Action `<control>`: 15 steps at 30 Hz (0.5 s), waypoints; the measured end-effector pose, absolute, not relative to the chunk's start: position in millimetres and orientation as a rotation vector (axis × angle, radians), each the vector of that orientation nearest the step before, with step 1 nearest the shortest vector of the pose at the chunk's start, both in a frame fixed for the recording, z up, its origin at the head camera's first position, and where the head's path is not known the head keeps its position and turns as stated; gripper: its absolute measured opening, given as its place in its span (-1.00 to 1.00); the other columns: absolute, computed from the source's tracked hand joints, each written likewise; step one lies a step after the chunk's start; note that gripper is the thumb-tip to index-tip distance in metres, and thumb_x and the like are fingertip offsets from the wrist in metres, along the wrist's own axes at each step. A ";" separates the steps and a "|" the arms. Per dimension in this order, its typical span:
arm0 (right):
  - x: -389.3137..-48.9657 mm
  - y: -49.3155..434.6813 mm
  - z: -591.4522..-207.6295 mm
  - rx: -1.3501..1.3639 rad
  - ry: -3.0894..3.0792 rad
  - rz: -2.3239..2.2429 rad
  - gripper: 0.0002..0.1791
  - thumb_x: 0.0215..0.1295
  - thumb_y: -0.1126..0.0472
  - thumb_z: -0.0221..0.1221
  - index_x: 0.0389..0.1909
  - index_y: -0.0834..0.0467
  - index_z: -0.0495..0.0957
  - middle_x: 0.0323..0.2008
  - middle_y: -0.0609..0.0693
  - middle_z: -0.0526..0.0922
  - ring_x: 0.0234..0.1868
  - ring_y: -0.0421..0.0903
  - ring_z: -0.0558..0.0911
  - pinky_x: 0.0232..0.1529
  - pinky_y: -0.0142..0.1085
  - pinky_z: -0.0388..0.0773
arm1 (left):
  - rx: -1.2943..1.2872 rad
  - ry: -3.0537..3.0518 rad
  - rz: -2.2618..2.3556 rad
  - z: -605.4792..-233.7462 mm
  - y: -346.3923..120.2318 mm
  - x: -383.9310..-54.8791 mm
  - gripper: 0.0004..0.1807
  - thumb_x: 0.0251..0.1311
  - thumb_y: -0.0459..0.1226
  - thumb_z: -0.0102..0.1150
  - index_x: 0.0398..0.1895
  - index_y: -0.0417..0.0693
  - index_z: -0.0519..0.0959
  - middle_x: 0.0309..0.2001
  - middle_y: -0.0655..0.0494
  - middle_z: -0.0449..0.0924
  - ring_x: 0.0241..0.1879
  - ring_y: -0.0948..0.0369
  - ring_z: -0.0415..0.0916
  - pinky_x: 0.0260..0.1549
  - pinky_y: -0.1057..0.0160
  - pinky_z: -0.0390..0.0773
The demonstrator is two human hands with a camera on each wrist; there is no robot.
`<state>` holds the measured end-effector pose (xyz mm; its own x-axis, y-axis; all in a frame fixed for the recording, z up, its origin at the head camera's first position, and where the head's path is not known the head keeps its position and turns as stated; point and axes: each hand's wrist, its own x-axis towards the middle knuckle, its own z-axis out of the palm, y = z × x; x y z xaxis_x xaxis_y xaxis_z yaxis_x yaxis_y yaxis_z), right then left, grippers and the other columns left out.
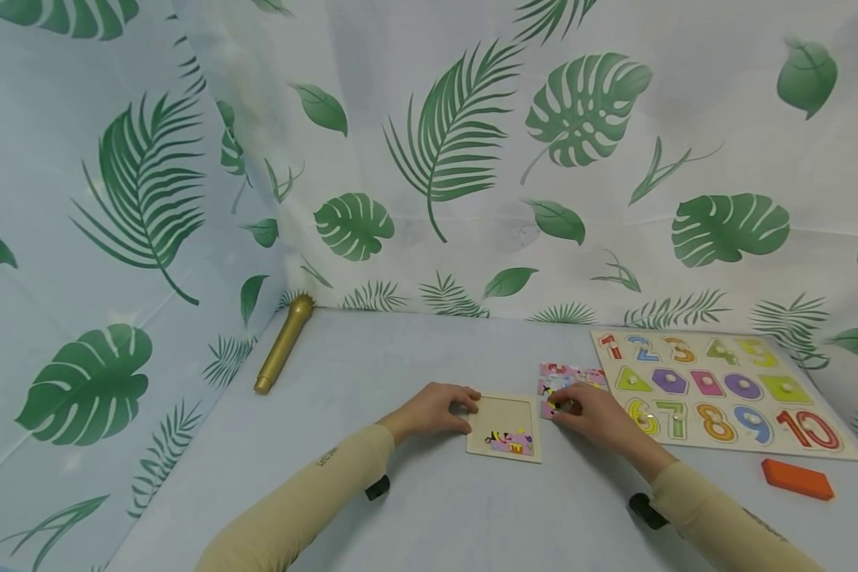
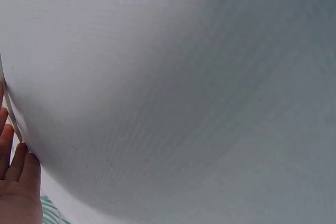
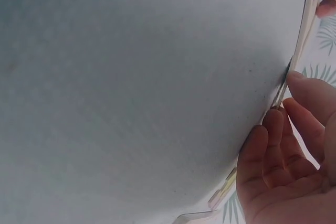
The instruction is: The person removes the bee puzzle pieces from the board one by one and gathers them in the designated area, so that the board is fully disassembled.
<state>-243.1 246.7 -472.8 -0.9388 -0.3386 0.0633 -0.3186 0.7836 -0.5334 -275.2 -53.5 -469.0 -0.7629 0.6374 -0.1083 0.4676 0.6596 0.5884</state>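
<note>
A small square wooden puzzle tray point(image 1: 500, 409) lies flat on the table, with a few pink and yellow printed pieces point(image 1: 516, 442) in its lower right part. At the tray's left edge my left hand point(image 1: 436, 409) rests its fingertips and thumb against the rim. To the right of the tray, my right hand point(image 1: 600, 417) pinches a pink puzzle piece point(image 1: 547, 410) low at the table surface. Beyond that hand lie more pink printed pieces point(image 1: 568, 376), partly covered by it. The right wrist view shows the right fingers point(image 3: 254, 148) close to the table.
A wooden number and shape board point(image 1: 686, 405) lies on the right, just beside the loose pieces. An orange block point(image 1: 797, 479) sits in front of it. The gold microphone-shaped object point(image 1: 284, 345) is at the back left. Leaf-printed cloth walls point(image 1: 472, 262) border the table.
</note>
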 end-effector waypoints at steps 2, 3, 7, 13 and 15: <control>-243.5 246.2 -471.9 -0.543 2.936 -0.864 -0.72 0.23 0.20 0.33 -0.05 0.19 0.65 -0.22 -0.05 0.59 -0.28 -0.14 0.47 -0.28 -0.28 0.49 | 0.887 2.576 0.789 -468.4 -53.6 -275.7 -0.65 0.11 -0.24 0.41 -0.01 -0.07 0.68 0.25 0.18 0.50 0.31 0.23 0.35 0.29 0.30 0.30; -243.8 246.0 -471.8 -0.543 2.938 -0.861 -0.72 0.23 0.20 0.33 -0.05 0.19 0.65 -0.22 -0.05 0.59 -0.28 -0.14 0.47 -0.27 -0.28 0.50 | 0.890 2.577 0.789 -468.2 -53.6 -275.9 -0.65 0.11 -0.24 0.41 -0.01 -0.07 0.68 0.25 0.18 0.50 0.31 0.23 0.35 0.29 0.30 0.30; -244.8 245.1 -472.1 -0.536 2.946 -0.856 -0.72 0.22 0.21 0.33 -0.06 0.19 0.65 -0.21 -0.04 0.58 -0.27 -0.13 0.48 -0.26 -0.27 0.51 | 0.910 2.581 0.787 -469.5 -54.1 -277.1 -0.65 0.10 -0.23 0.42 -0.02 -0.07 0.68 0.24 0.17 0.51 0.31 0.23 0.35 0.29 0.30 0.30; -243.7 245.1 -475.7 -0.509 2.947 -0.856 -0.73 0.22 0.20 0.33 -0.07 0.18 0.65 -0.22 -0.03 0.57 -0.29 -0.14 0.47 -0.30 -0.30 0.48 | 0.952 2.583 0.786 -474.0 -55.6 -277.8 -0.65 0.10 -0.22 0.42 -0.02 -0.07 0.68 0.24 0.15 0.51 0.30 0.21 0.37 0.28 0.30 0.32; -243.8 245.4 -475.6 -0.516 2.947 -0.854 -0.72 0.23 0.19 0.33 -0.06 0.19 0.65 -0.21 -0.03 0.57 -0.29 -0.14 0.47 -0.31 -0.31 0.48 | 0.953 2.586 0.781 -473.7 -55.5 -277.6 -0.65 0.11 -0.22 0.41 -0.02 -0.07 0.68 0.24 0.15 0.51 0.30 0.21 0.36 0.28 0.29 0.32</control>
<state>-243.8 245.4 -475.6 -0.9446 -0.3223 0.0622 -0.3055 0.7943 -0.5252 -277.6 -55.5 -473.7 -0.7447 0.6637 -0.0694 0.5143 0.6371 0.5741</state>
